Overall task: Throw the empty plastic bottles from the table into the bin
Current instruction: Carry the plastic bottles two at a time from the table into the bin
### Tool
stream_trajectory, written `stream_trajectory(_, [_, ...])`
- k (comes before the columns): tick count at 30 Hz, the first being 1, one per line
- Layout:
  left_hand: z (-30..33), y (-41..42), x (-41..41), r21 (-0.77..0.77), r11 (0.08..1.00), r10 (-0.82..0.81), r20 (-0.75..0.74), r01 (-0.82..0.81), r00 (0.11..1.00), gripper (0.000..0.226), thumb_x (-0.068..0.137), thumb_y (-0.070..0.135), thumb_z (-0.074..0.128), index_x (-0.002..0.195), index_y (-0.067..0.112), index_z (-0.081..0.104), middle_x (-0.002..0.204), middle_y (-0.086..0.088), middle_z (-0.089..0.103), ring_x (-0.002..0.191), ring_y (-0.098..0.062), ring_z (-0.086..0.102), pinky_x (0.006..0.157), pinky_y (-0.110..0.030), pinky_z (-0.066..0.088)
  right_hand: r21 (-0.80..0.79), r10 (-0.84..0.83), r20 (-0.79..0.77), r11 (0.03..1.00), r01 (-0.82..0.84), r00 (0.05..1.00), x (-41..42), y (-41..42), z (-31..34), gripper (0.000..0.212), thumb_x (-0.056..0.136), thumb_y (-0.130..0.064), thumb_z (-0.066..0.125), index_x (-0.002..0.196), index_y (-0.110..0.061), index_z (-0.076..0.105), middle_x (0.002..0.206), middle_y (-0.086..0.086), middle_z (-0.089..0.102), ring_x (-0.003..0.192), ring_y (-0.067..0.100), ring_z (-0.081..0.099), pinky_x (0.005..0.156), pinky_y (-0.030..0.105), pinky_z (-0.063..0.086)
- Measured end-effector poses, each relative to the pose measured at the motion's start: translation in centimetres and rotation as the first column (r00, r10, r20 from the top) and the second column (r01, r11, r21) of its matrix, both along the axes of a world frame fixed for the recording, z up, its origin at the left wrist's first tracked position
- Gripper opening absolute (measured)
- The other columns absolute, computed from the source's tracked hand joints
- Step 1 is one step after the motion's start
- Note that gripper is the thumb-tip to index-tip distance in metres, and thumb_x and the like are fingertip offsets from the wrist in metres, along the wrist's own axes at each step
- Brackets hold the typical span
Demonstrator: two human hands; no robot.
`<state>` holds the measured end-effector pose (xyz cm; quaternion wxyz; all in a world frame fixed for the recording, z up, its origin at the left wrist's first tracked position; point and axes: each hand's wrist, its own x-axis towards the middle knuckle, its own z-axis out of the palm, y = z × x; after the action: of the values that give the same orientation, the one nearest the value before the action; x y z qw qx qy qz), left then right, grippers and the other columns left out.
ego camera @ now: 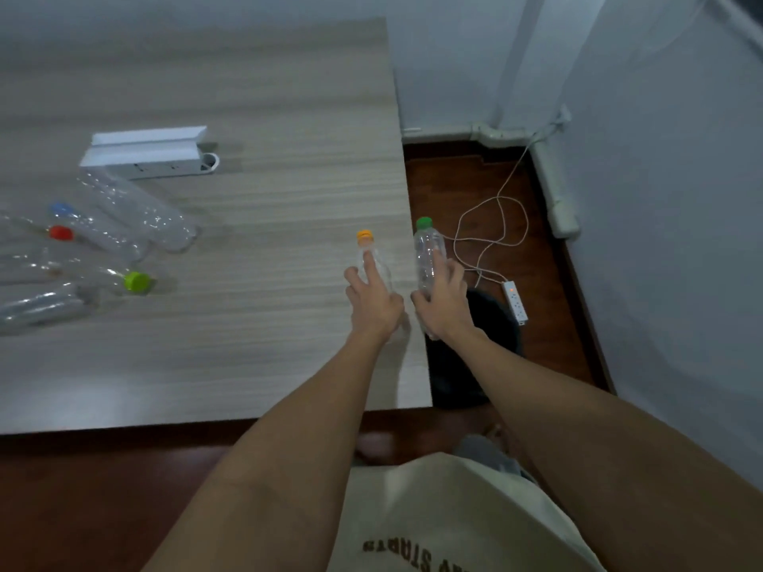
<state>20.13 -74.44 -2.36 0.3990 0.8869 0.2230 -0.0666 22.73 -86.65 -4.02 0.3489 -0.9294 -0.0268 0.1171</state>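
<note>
My left hand (373, 301) grips a clear bottle with an orange cap (365, 237) over the table's right edge. Just right of it, my right hand (444, 301) holds a clear bottle with a green cap (427, 249), past the table edge and above the black bin (491, 319) on the floor. The bin is partly hidden by my right arm. Several more empty clear bottles (136, 212) lie on their sides at the left of the wooden table (268, 138), with blue, red and lime-green caps.
A white power strip box (148, 152) lies on the table behind the bottles. On the dark floor beside the bin sits a white power strip (515, 301) with a looped cable. Walls close the corner on the right.
</note>
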Motion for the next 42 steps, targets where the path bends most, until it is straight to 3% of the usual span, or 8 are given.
stream_trajectory(5, [-0.7,-7.5,3.4,0.005,0.999,0.035,0.089,-0.036,0.995,0.085,0.086,0.017,0.062,0.155,0.019,0.013,0.142,-0.018,0.02,0.121,-0.045,0.04,0.101,-0.055,0.044,-0.015,0.072,-0.042,0.997,-0.073,0.997,2.7,-8.5,-0.9,0.085,0.09,-0.027,0.06,0.157,-0.026,0.007,0.149,0.018,0.02,0.13,0.041,0.032,0.106,0.05,0.034])
stream_trajectory(9, [-1.7,-12.8,4.0,0.053,0.998,-0.043,0.154,0.035,0.987,0.088,0.086,0.013,0.063,0.157,0.021,0.011,0.137,-0.016,0.024,0.118,-0.039,0.042,0.099,-0.05,0.046,0.051,0.079,-0.104,0.996,-0.074,0.991,4.0,-13.7,-1.7,0.083,0.092,-0.024,0.06,0.157,-0.027,0.009,0.151,0.016,0.018,0.135,0.04,0.029,0.108,0.048,0.033])
stream_trajectory(15, [-4.8,-16.9,3.5,0.134,0.983,-0.134,0.067,0.124,0.989,0.086,0.091,0.017,0.064,0.158,0.016,0.01,0.139,-0.018,0.024,0.115,-0.038,0.045,0.096,-0.044,0.045,0.099,0.027,-0.145,0.995,-0.013,0.989,5.1,-16.3,-3.8,0.084,0.091,-0.023,0.062,0.156,-0.028,0.01,0.151,0.013,0.018,0.137,0.036,0.029,0.109,0.044,0.034])
stream_trajectory(20, [-8.6,-18.4,3.9,0.083,0.976,-0.2,-0.007,0.2,0.98,0.087,0.089,0.012,0.062,0.158,0.016,0.009,0.139,-0.019,0.023,0.114,-0.041,0.046,0.098,-0.049,0.046,0.068,-0.027,-0.205,0.997,0.042,0.978,3.8,-18.9,-7.8,0.084,0.089,-0.026,0.063,0.155,-0.032,0.01,0.151,0.012,0.019,0.136,0.04,0.028,0.111,0.05,0.031])
stream_trajectory(25, [-15.5,-19.5,4.2,-0.024,0.997,-0.075,-0.065,0.073,0.995,0.084,0.089,0.013,0.063,0.156,0.015,0.013,0.137,-0.017,0.024,0.112,-0.037,0.047,0.098,-0.049,0.046,0.005,-0.081,-0.278,0.996,0.086,0.957,2.8,-20.4,-14.7,0.087,0.09,-0.026,0.063,0.157,-0.029,0.009,0.151,0.014,0.019,0.135,0.043,0.031,0.11,0.051,0.032])
stream_trajectory(32, [-28.7,-19.1,4.7,-0.014,1.0,0.003,-0.16,-0.005,0.987,0.086,0.091,0.011,0.063,0.157,0.018,0.008,0.14,-0.016,0.021,0.117,-0.035,0.045,0.095,-0.038,0.045,0.015,-0.084,-0.317,0.995,0.094,0.945,2.8,-19.9,-27.0,0.083,0.091,-0.025,0.062,0.158,-0.026,0.013,0.154,0.014,0.016,0.135,0.039,0.033,0.103,0.047,0.04])
stream_trajectory(42, [-43.0,-19.8,4.9,-0.029,1.0,0.001,-0.236,-0.008,0.972,0.086,0.089,0.012,0.061,0.157,0.022,0.009,0.14,-0.014,0.02,0.119,-0.036,0.043,0.097,-0.046,0.047,-0.074,-0.053,-0.344,0.997,0.029,0.938,4.6,-20.6,-41.5,0.084,0.091,-0.03,0.061,0.158,-0.025,0.011,0.156,0.017,0.014,0.131,0.045,0.034,0.105,0.053,0.039])
